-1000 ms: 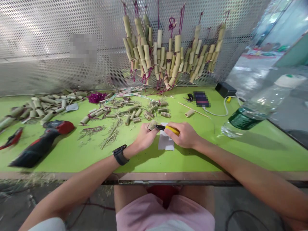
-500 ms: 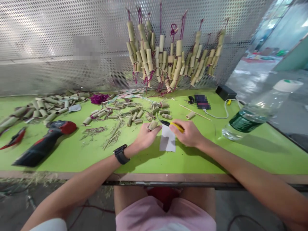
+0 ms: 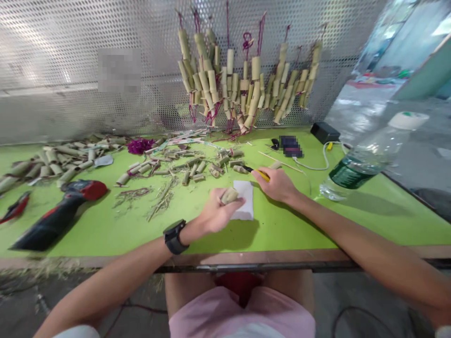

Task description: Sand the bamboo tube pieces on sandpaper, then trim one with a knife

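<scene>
My left hand (image 3: 216,211), with a dark watch on its wrist, is closed around a short bamboo piece (image 3: 229,196) just over the left part of a white paper sheet (image 3: 246,195). To the right of that sheet, my right hand (image 3: 276,184) grips a slim tool with a yellow handle (image 3: 263,176) and a black front part (image 3: 248,169). The tool points left toward small bamboo pieces lying on the table, apart from the piece in my left hand. Its exact kind is hard to make out. Behind my right hand lies another loose bamboo piece (image 3: 276,165).
On the green table (image 3: 141,237), a black-and-red power tool (image 3: 66,213), red-handled cutters (image 3: 16,206), a bamboo pile (image 3: 59,157) and purple string (image 3: 140,146) lie left. A water bottle (image 3: 369,159) leans at right near a black box (image 3: 324,132). Strung bamboo pieces (image 3: 255,96) hang behind.
My left hand has brought the bamboo piece lower and nearer to me, partly over the paper. My right hand has drawn the tool away from it, to the right and slightly back.
</scene>
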Available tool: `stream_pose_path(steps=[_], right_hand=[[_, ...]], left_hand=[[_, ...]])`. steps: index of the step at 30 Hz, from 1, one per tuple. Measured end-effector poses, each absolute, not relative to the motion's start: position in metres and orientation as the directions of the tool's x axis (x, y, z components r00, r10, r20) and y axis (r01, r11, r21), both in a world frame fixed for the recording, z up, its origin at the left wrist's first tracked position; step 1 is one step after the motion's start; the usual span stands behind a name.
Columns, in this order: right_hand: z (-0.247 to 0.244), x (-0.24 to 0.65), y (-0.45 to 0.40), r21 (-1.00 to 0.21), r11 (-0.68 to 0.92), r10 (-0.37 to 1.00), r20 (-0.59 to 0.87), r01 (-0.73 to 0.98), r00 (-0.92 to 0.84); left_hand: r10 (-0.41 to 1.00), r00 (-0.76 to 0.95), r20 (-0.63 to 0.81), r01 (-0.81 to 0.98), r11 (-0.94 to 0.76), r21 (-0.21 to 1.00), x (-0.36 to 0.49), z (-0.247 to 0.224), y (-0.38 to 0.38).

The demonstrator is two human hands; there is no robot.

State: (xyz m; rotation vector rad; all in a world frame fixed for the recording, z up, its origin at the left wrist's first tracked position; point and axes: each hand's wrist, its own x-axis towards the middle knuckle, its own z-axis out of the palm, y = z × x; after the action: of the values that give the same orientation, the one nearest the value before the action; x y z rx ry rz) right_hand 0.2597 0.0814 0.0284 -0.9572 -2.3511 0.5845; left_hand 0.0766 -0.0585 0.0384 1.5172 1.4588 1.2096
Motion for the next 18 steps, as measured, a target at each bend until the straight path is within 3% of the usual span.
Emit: stream_pose_path(steps=[3, 9, 18], right_hand=[[0.033, 0.259, 0.077, -0.584, 0.663, 0.729, 0.361, 0.469, -0.581], [0.038, 0.252, 0.042, -0.581, 0.765, 0.536, 0.333, 0.278, -0.776], [0.033, 0.251, 0.044, -0.484, 0.798, 0.553, 0.349, 0.36, -0.756]], left_hand=[[0.985, -0.095, 0.141, 0.349, -0.1, 0.932, 0.076, 0.038, -0.056], [0.961, -0.206, 0.185, 0.397, -0.091, 0.913, 0.055, 0.025, -0.037], [0.961, -0.23, 0.157, 0.341, -0.071, 0.937, 0.056, 0.022, -0.036]])
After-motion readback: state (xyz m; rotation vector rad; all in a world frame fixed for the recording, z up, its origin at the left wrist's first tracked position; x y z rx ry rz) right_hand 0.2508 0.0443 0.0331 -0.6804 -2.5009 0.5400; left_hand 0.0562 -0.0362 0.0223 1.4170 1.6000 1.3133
